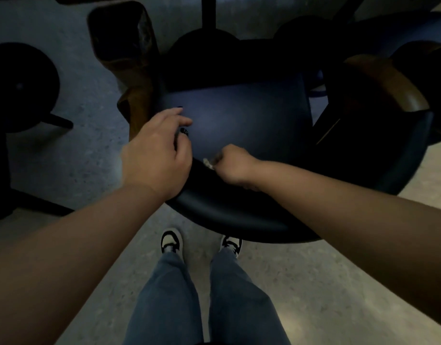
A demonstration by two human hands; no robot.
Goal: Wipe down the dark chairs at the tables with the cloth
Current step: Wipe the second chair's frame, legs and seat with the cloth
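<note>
Speckled grey floor [72, 158] fills the dim room, paler toward the lower right of the frame. At centre stands a dark blue chair [239, 115] with brown wooden arms, and round black table bases sit at upper left and top centre. Over the chair's left edge the left hand [157, 155] hovers with loosely curled fingers, holding nothing visible. At the seat's near edge the right hand [235, 166] grips a pale cloth [208, 163], mostly hidden in the fist.
</note>
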